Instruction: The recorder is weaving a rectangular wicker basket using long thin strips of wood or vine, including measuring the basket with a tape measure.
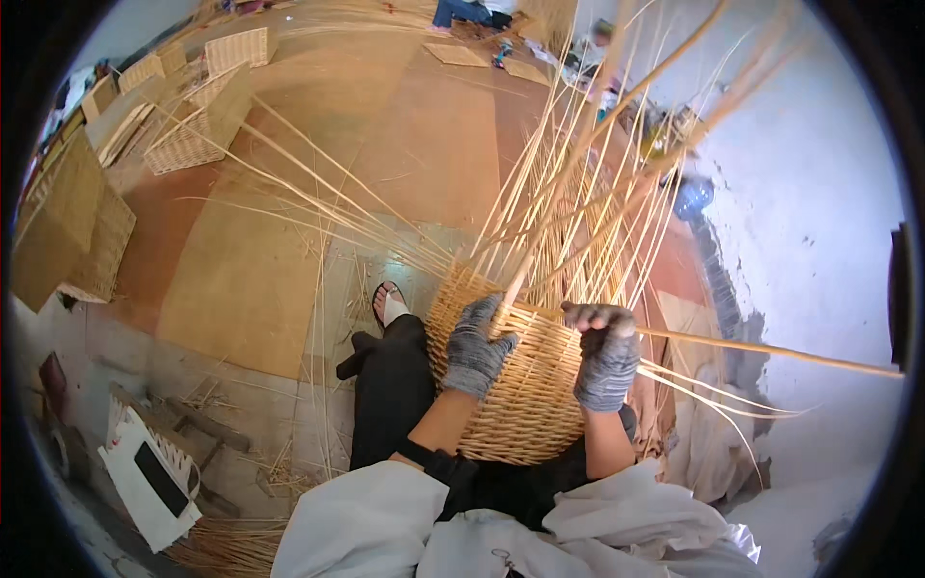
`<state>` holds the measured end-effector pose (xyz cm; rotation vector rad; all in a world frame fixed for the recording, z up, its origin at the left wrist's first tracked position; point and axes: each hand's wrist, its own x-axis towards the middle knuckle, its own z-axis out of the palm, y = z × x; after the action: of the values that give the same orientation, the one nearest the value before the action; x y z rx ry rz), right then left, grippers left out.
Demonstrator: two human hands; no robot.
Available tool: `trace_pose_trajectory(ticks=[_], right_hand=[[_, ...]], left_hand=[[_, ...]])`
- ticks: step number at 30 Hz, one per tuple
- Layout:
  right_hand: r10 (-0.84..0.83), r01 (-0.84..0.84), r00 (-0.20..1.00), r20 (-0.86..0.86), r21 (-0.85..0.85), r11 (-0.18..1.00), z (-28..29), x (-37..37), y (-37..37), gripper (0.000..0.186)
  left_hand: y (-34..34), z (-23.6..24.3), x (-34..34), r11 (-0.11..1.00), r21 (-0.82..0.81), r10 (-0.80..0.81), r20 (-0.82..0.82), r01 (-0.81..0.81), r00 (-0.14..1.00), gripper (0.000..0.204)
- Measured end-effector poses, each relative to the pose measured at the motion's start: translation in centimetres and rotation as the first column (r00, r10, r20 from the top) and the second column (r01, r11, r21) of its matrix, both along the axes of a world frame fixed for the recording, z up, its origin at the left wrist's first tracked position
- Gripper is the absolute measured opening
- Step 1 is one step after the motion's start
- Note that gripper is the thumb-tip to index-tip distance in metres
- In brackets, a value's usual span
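A half-woven wicker basket (520, 424) rests at my lap, with long pale rods standing up from its far side. My left hand (474, 349), in a grey knit glove with bare fingertips hard to make out, is closed over the basket's upper edge beside a thick upright rod (515, 279). At the edge's right side, my right hand (607, 361), also in a grey glove, has its fingers curled round a long willow rod (752, 344). That rod runs out to the right toward the wall. Part of the weave is hidden behind both hands.
Loose rods (337, 217) fan out from the basket to the far left. Finished wicker boxes (193, 135) stand at the left. A white wall (800, 222) rises at the right. A dark phone-like slab (161, 479) lies lower left. Another person (469, 12) sits far off.
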<state>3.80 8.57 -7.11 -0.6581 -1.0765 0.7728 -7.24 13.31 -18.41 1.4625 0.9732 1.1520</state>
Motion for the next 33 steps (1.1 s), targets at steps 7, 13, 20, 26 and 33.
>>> trace_pose_trajectory(ticks=[7, 13, 20, 26, 33], right_hand=[[0.349, 0.443, -0.197, 0.916, -0.234, 0.865, -1.3, -16.6, 8.5, 0.034], [0.854, -0.314, 0.057, 0.517, -0.803, 0.507, 3.7, -16.0, 18.7, 0.026], [0.852, -0.689, 0.464, -0.243, -0.703, 0.175, 2.8, -3.9, 33.9, 0.012], [0.596, -0.456, 0.741, -0.308, -0.883, 0.112, -6.9, 4.6, 37.7, 0.006], [0.536, -0.329, 0.835, -0.126, -0.895, 0.302, -6.6, 8.4, 37.9, 0.007]], left_hand=[[1.4, -0.9, -2.0, 0.969, -0.221, 0.082, -0.126, -0.109, 0.989, 0.038], [5.0, 1.3, -4.4, 0.892, -0.451, -0.051, -0.189, -0.041, 0.981, 0.02], [8.5, -0.2, -3.0, 0.779, -0.606, 0.025, 0.285, 0.16, 0.958, 0.028], [12.7, -1.4, -3.1, 0.506, -0.835, 0.161, 0.337, 0.216, 0.928, 0.027], [9.5, 0.6, 2.1, 0.946, -0.152, 0.22, -0.347, -0.286, 0.912, 0.052]])
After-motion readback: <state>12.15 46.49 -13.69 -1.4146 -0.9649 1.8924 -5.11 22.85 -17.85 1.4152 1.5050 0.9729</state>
